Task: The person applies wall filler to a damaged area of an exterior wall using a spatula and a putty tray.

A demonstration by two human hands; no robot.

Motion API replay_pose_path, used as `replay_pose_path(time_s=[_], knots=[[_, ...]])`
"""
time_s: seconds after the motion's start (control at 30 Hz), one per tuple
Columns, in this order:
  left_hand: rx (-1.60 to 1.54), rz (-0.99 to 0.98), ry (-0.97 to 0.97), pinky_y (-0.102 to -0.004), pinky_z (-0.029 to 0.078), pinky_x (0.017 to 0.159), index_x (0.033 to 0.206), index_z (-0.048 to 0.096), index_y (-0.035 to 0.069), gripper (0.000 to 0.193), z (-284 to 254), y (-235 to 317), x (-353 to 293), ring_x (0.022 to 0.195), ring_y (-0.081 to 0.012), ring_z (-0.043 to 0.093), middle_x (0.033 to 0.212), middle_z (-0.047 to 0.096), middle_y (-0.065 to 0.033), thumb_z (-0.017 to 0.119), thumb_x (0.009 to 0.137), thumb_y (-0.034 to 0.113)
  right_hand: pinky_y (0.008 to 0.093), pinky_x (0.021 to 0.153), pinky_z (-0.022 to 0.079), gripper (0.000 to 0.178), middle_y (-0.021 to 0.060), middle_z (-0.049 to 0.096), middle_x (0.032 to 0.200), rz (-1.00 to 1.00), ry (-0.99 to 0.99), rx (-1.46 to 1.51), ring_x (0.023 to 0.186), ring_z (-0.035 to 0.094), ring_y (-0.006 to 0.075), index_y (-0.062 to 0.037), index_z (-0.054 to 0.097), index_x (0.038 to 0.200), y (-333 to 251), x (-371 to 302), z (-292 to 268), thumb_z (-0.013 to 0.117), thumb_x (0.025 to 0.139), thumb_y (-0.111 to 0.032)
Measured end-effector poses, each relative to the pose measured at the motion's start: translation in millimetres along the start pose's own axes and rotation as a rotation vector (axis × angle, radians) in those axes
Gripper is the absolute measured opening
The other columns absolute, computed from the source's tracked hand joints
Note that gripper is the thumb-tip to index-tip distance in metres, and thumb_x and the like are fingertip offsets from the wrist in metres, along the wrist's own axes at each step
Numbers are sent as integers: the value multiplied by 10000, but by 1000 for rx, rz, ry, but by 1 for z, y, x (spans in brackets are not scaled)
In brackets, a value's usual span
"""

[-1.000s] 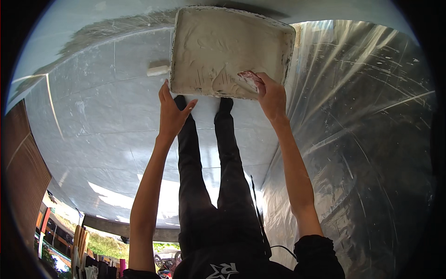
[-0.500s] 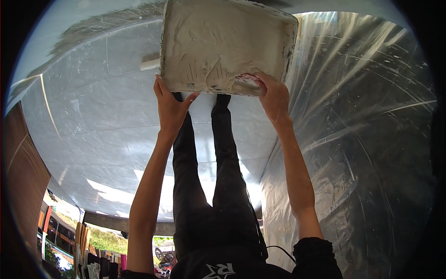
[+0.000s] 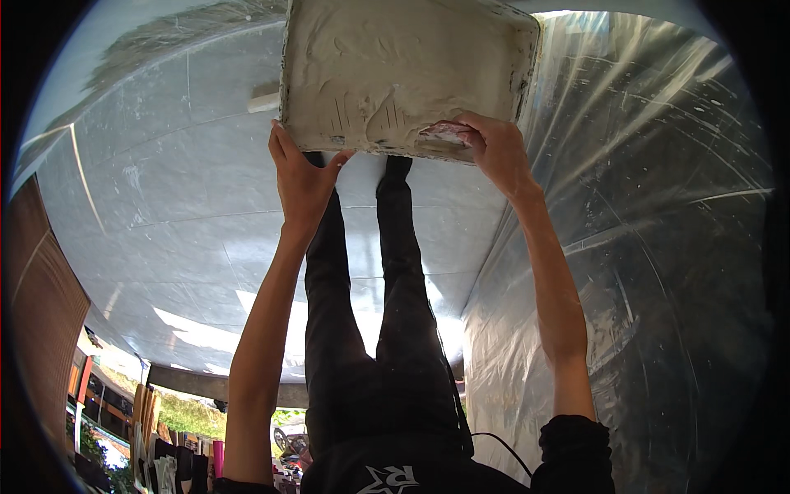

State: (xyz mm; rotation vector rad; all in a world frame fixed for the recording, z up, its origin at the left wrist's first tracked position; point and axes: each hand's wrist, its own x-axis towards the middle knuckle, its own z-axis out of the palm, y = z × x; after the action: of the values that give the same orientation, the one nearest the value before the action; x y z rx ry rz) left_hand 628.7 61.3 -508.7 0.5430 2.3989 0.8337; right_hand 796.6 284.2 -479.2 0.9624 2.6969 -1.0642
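Observation:
A wide shallow tray (image 3: 282, 90) with crusted edges holds a thick, smooth beige paste (image 3: 395, 58), like plaster or clay slip. My left hand (image 3: 298, 177) is at the tray's near left corner, fingers along its side and thumb against the near edge, gripping it. My right hand (image 3: 500, 155) is bent over the near right part of the tray. In its fingers is a small flat reddish-pink piece (image 3: 448, 129), smeared with paste; its exact kind is hard to make out. Short scored lines mark the paste near the front.
Grey sheeting covers the floor (image 3: 206, 189), with a small pale block (image 3: 264, 100) left of the tray. Clear plastic sheeting (image 3: 642, 272) hangs along the right side. My legs (image 3: 395, 247) stand below the tray. Various items (image 3: 177, 461) are gathered at the lower left.
My right hand and its reddish piece have shifted slightly right and up. The tray sits a little higher in view, with its right edge farther right. My left hand stays at the corner.

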Motion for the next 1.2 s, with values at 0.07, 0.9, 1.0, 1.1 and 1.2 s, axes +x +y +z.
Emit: replay_pose_path(time_s=[0.07, 0.9, 1.0, 1.1, 1.2], knots=[[30, 21, 23, -443, 416, 1023, 1447, 114, -121, 1132, -1, -2, 1, 1271, -420, 413, 1390, 301, -285, 851, 703, 309, 421, 663, 493, 168, 151, 670, 826, -15, -33, 22, 740, 642, 345, -80, 646, 1009, -2, 3, -4, 632, 845, -50], [-124, 251, 121, -454, 363, 1054, 1427, 305, -47, 665, -125, 62, -4, 1297, -401, 416, 1379, 428, -266, 629, 923, 242, 257, 615, 589, 291, 48, 681, 978, 133, -65, 925, 766, 648, 92, 11, 574, 1194, -171, 8, -157, 617, 934, -112], [-236, 359, 192, -420, 409, 1007, 1362, 419, -40, 476, -189, 103, -2, 1237, -368, 491, 1315, 515, -233, 550, 974, 202, 251, 596, 588, 312, 51, 680, 967, 26, -14, 1016, 751, 663, 97, 17, 554, 1211, -238, 12, -195, 611, 942, -132], [-335, 427, 277, -396, 454, 939, 1320, 487, -6, 371, -264, 134, -6, 1152, -323, 569, 1250, 584, -198, 500, 999, 180, 262, 599, 594, 287, 65, 679, 943, -113, 11, 1122, 728, 665, 109, 25, 558, 1186, -309, 14, -224, 596, 950, -133], [-447, 532, 316, -376, 476, 886, 1320, 503, 27, 344, -329, 156, -10, 1119, -279, 587, 1226, 608, -170, 446, 1022, 189, 276, 611, 599, 252, 66, 675, 913, -242, 14, 1220, 699, 662, 113, 29, 563, 1151, -363, 15, -247, 583, 957, -130]])
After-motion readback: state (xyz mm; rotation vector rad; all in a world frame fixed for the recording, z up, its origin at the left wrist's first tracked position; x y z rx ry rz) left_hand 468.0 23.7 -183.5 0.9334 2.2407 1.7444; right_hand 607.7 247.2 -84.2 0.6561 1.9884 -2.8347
